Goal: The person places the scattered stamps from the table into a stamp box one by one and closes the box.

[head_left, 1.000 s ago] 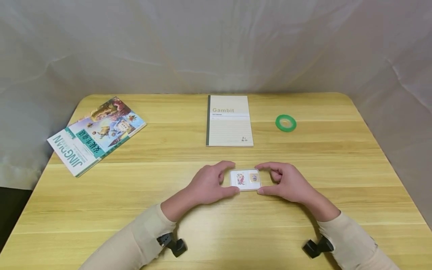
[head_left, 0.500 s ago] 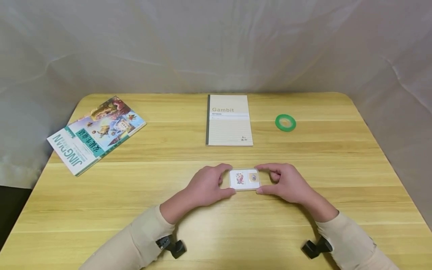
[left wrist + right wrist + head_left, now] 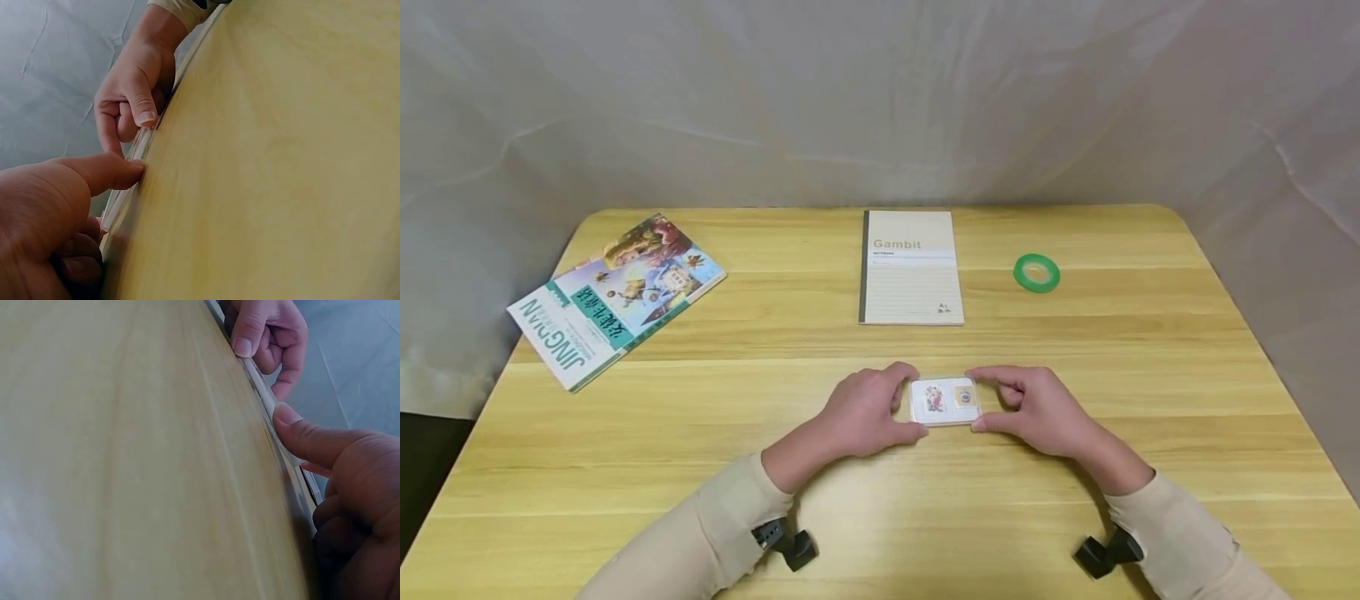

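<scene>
Near the middle of the table, in the head view, lies a small flat clear case [image 3: 946, 401] with a white backing. It shows a colourful picture on its left half and a small tan square with a dark emblem on its right. My left hand [image 3: 867, 414] holds the case's left end between thumb and index finger, at its near and far edges. At the right end my right hand [image 3: 1045, 410] grips the same way. Both wrist views show the case edge-on as a thin clear strip [image 3: 119, 203], low over the tabletop, thumbs along its near edge.
A picture-covered book [image 3: 617, 302] lies slanted at the left of the wooden table [image 3: 760, 333]. Beyond the case is a cream notebook [image 3: 911, 283] with a dark spine. A green tape roll [image 3: 1036, 273] lies to its right. Grey fabric [image 3: 880, 100] hangs behind the table.
My left thumb and index finger have slid slightly outward along the case's left end. My right hand keeps nearly the same hold, and the case stays in about the same place.
</scene>
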Available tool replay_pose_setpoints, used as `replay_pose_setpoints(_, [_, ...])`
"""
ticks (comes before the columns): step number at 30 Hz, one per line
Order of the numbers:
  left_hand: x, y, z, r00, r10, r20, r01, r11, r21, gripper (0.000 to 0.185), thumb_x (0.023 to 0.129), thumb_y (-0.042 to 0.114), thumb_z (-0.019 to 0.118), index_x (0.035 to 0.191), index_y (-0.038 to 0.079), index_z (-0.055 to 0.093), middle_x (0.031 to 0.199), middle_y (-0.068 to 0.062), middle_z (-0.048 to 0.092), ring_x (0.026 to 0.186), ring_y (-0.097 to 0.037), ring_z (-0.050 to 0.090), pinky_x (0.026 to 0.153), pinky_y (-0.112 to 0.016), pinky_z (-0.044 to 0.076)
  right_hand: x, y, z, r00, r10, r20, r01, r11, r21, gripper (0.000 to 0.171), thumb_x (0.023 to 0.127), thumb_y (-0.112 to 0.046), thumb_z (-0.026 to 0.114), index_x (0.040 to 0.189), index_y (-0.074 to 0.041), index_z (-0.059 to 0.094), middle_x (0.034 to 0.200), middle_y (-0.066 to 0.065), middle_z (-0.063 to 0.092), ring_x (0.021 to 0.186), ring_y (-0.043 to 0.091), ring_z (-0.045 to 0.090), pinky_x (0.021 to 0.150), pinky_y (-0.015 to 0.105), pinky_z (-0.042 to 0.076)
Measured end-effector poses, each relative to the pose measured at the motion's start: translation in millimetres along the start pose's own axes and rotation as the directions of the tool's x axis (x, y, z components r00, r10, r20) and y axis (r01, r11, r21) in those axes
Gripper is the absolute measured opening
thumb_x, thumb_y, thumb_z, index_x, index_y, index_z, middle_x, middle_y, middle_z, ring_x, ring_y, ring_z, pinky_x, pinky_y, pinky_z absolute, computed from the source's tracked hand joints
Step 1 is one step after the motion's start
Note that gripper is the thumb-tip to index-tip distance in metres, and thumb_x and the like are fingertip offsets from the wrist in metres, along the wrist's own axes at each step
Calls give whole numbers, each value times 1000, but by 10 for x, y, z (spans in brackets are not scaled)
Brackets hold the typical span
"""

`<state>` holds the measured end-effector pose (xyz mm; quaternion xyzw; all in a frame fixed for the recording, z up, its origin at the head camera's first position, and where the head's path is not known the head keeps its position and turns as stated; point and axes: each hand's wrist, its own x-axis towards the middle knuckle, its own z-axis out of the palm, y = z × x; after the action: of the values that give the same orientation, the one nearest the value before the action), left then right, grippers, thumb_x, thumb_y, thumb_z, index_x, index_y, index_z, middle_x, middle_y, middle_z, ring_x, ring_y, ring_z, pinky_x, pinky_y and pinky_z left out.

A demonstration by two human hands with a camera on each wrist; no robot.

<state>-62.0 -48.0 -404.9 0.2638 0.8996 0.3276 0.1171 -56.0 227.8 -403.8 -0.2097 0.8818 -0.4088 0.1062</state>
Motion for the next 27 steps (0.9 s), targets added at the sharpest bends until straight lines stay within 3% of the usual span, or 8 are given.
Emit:
replay_pose_setpoints(9, [1, 7, 4, 1000, -7, -5, 7, 1000, -22, 59, 76, 38, 86, 121, 10, 61, 66, 7, 50, 55, -9, 43, 50, -27, 35, 8, -4, -2, 1000, 14, -4, -14, 999, -37, 57, 75, -29, 90, 125, -10, 71, 58, -13, 28, 54, 4, 26, 60, 26, 38])
replay_pose_setpoints(27, [-19, 17, -1, 998, -45, -45, 41, 995, -93, 65, 72, 35, 91, 125, 5, 69, 58, 7, 48, 52, -6, 39, 48, -25, 31, 59, -55, -24, 988, 156, 15, -156, 987, -35, 60, 68, -32, 94, 122, -14, 74, 53, -9, 30, 51, 7, 26, 49, 25, 28])
